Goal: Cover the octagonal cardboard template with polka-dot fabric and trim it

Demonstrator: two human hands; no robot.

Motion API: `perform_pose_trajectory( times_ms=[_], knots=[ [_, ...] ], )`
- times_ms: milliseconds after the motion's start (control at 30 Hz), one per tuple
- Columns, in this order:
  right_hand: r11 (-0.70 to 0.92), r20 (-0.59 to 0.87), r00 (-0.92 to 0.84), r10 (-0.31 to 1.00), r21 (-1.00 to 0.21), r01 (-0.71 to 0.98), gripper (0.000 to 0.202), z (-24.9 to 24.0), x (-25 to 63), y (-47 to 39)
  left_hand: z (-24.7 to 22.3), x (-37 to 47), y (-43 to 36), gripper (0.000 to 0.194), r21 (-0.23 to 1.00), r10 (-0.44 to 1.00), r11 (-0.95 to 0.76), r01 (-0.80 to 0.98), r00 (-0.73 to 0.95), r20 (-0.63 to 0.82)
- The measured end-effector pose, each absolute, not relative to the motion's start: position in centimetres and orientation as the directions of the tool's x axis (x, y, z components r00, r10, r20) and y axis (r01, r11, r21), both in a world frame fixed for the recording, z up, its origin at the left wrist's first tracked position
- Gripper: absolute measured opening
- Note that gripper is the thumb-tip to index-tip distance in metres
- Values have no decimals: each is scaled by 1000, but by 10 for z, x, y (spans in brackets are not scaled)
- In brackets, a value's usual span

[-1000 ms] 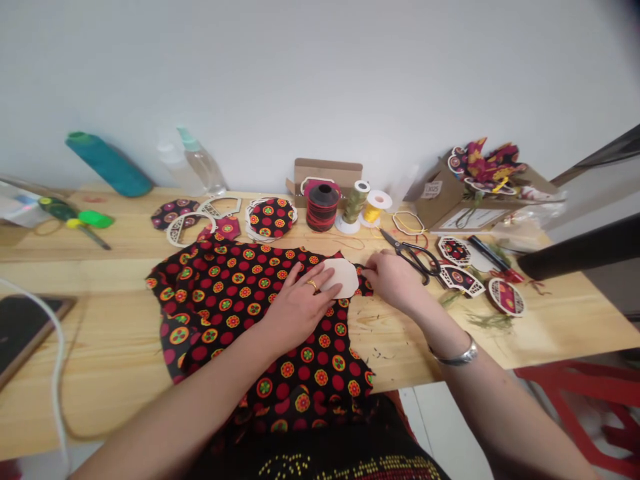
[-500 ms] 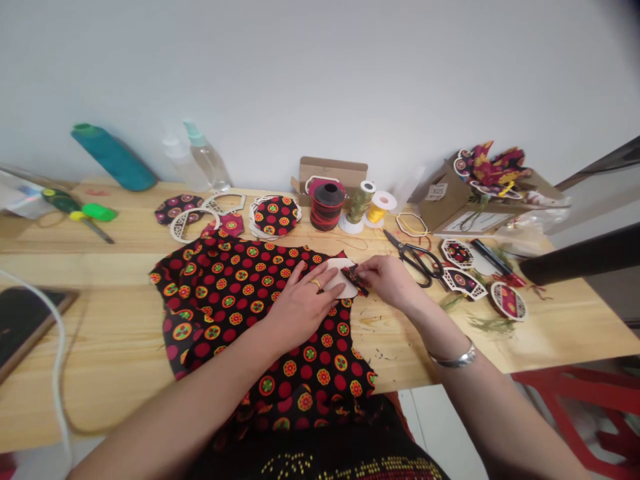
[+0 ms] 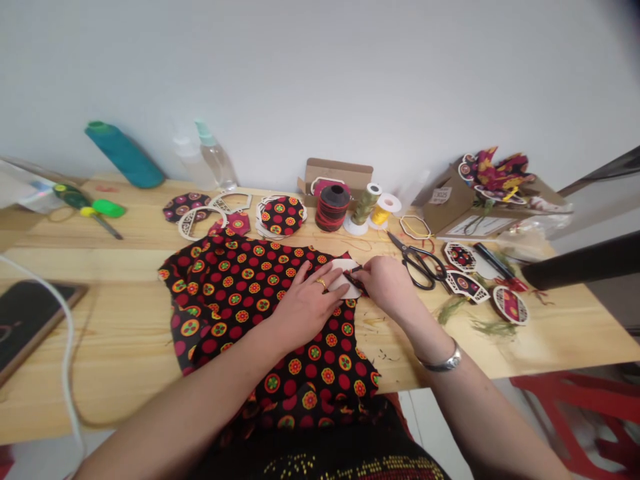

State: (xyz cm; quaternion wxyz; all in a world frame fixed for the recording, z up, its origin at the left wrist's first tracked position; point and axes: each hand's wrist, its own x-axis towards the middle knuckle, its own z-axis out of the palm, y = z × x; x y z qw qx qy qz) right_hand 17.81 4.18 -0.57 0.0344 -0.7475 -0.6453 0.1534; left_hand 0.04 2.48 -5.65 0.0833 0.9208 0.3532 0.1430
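Note:
A black cloth (image 3: 280, 313) printed with red dots and bright flower rounds lies on the wooden table and hangs over its front edge. On its far right part rests a small white rounded piece (image 3: 341, 265), perhaps card. My left hand (image 3: 311, 300), wearing a gold ring, lies palm down with fingers spread over the cloth and the white piece. The fingers of my right hand (image 3: 387, 283) are pinched at the right end of the white piece, on a dark edge of the cloth turned over it. My right fingertips are partly hidden.
Black-handled scissors (image 3: 420, 263) lie right of my right hand. Thread spools (image 3: 333, 208), fabric-covered shapes (image 3: 283, 215) and a cardboard box (image 3: 450, 207) line the back. At left are a screwdriver (image 3: 90, 210), a dark tablet-like device (image 3: 35, 320) and a white cable (image 3: 65, 347).
My right hand has turned slightly and its wrist has shifted left, still pinching the cloth edge. My left hand stays flat in place. The whole view has shifted a little.

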Motion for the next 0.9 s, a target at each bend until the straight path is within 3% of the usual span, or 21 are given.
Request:
perform_pose_trajectory(
  times_ms=[133,467,900],
  knots=[
    [-199,-203,148,968,-260,945,27,-6,177,44,-57,1,25,35,259,674,-737,624,709,208],
    [-327,-288,214,933,-436,839,29,-19,189,50,-58,2,25,34,297,677,-732,613,702,219],
    [-357,-290,224,930,-575,736,31,-29,197,54,-60,2,25,35,293,677,-734,613,698,236]
  ],
)
